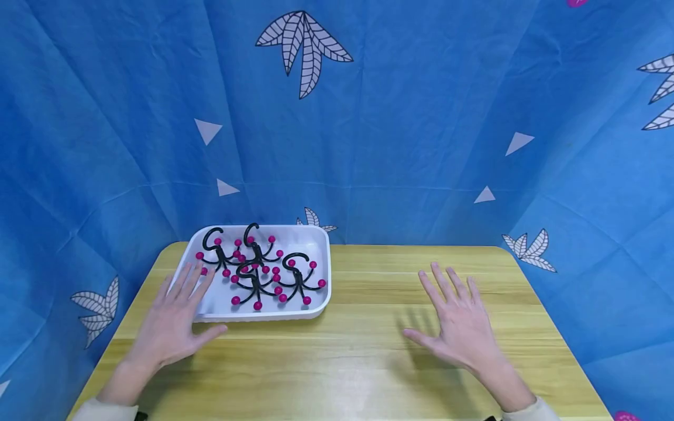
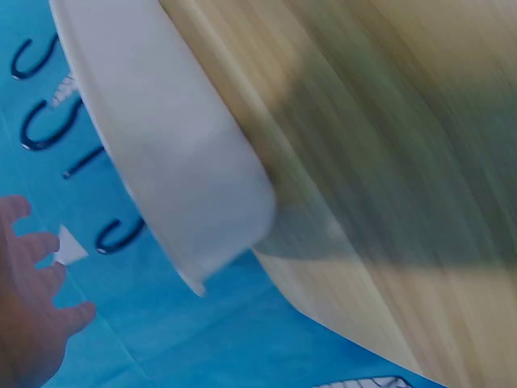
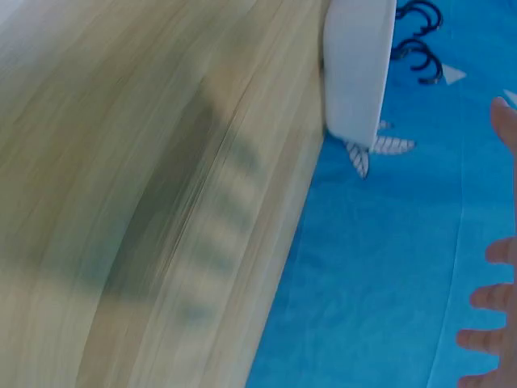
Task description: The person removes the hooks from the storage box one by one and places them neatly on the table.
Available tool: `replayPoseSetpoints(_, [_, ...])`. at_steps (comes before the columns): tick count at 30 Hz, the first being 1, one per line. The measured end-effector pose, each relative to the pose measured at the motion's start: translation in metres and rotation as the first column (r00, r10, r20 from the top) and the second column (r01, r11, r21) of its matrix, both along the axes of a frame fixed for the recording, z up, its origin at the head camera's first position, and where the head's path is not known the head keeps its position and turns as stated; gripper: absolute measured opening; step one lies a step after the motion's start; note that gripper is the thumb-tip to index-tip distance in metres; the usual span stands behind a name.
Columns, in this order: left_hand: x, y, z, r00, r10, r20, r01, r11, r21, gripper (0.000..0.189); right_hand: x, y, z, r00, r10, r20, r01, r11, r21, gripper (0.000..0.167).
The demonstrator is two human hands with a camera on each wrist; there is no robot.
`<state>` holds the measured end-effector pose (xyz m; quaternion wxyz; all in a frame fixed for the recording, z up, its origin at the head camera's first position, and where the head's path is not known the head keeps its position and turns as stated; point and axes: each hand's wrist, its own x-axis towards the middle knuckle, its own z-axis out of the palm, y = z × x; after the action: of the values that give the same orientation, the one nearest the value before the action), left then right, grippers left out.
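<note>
A white tray stands at the table's back left. Inside it lie several black multi-armed hangers, each with a curved hook at the top and magenta balls on its arm tips. My left hand, fingers spread, is over the tray's left front corner and overlaps it in the head view. Over the right part of the table my right hand is likewise spread, holding nothing, its shadow falling on the wood. The left wrist view shows the tray's side wall with dark hook tops rising behind it.
A wooden table with rounded back corners carries the tray. Blue cloth printed with leaves and triangles hangs behind it and along both sides. Light sleeves show at the bottom edge.
</note>
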<state>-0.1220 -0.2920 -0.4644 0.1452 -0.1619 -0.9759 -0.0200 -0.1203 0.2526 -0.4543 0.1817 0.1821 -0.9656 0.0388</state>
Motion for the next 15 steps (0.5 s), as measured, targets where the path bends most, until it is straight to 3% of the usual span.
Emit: replayPoseSetpoints(15, [-0.019,-0.047,-0.023,0.995,0.064,0.074,-0.068,0.996,0.051,0.111,-0.026,-0.079,0.007,0.982,0.17,-0.077,-0.17,0.985,0.008,0.105])
